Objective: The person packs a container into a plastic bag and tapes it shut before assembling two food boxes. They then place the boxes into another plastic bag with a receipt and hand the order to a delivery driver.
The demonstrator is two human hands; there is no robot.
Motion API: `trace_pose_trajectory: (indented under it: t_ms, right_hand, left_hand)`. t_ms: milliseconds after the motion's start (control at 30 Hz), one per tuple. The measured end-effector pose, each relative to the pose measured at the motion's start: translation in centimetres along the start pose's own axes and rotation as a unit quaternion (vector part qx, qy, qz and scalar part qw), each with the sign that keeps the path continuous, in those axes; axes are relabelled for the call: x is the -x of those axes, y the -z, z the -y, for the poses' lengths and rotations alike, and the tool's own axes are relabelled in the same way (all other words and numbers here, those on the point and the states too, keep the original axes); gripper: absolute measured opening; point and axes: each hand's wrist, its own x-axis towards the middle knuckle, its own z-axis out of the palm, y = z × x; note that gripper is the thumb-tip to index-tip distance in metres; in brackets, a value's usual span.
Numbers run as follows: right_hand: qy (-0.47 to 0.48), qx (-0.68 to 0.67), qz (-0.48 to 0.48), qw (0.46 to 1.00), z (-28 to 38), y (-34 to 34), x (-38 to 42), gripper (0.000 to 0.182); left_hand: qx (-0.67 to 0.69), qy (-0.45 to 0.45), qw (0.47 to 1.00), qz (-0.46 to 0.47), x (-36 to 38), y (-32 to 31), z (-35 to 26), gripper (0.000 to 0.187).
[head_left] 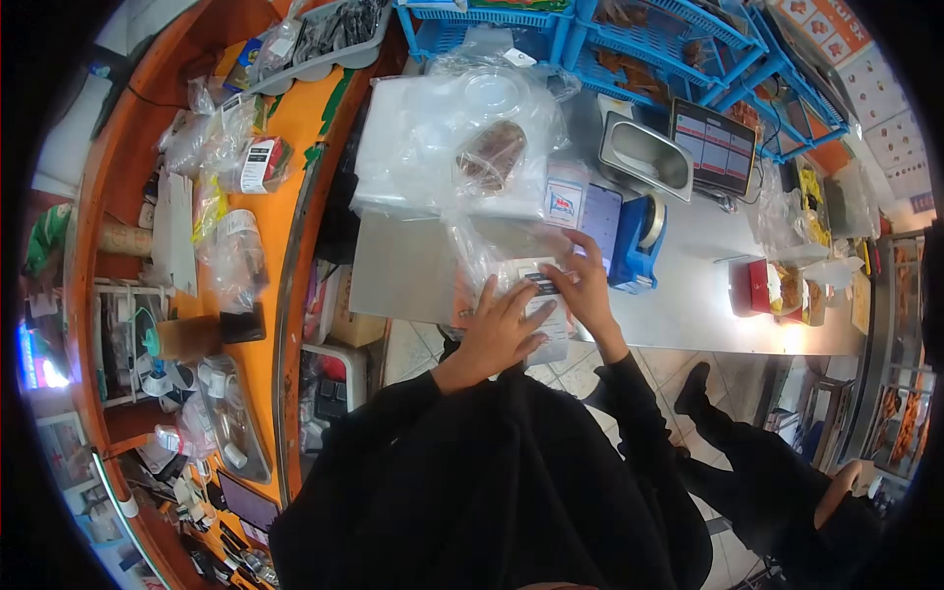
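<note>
A clear plastic bag point(476, 258) with a white printed label point(540, 282) lies at the front edge of the metal counter, just before my body. My left hand point(495, 332) rests on the bag from above, fingers spread and stretched out. At the label's right side, my right hand point(582, 287) has its thumb on the label and its fingers curled at the bag's edge. A white printed paper point(553, 324) shows partly beneath my left fingers. Behind the bag, a wrapped brown item point(491, 155) sits on a stack of white plastic bags point(398, 157).
Right of my hands stand a blue tape dispenser point(639, 246), a metal pan point(645, 155) and a tablet screen point(713, 146). Blue crates point(492, 22) line the back. An orange counter point(280, 211) holds packages at left. Another person's leg point(733, 442) is at lower right.
</note>
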Motion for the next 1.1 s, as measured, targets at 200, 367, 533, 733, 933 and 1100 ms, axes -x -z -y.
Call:
trace_pose_trajectory:
  t_ms: [200, 367, 533, 733, 933, 1100]
  right_hand:
    - [-0.255, -0.224, 0.045, 0.94, -4.0, -2.5, -2.5, 0.065]
    - [-0.293, -0.207, 0.136, 0.924, -7.0, -1.4, -2.0, 0.056]
    - [-0.058, 0.384, -0.244, 0.889, -4.7, 6.2, 2.6, 0.028]
    - [-0.4, -0.149, -0.111, 0.897, -10.8, 7.1, 3.4, 0.033]
    - [-0.302, -0.37, -0.251, 0.842, -7.1, 7.4, 6.3, 0.029]
    - [-0.368, -0.191, -0.067, 0.907, -10.3, 5.8, 10.1, 0.034]
  left_hand:
    - [0.0, -0.014, 1.0, -0.012, 0.2, -0.5, 0.3, 0.041]
    - [0.003, -0.001, 1.0, -0.004, 0.8, -0.6, -0.3, 0.038]
    - [-0.076, -0.07, 0.965, -0.243, 5.1, -3.7, -2.0, 0.034]
    - [0.226, 0.212, 0.921, -0.234, 8.1, -7.2, -3.4, 0.039]
    - [0.203, 0.264, 0.928, -0.167, 6.8, -7.8, -4.1, 0.012]
    - [0.408, 0.368, 0.831, -0.092, 7.7, -8.3, -4.7, 0.018]
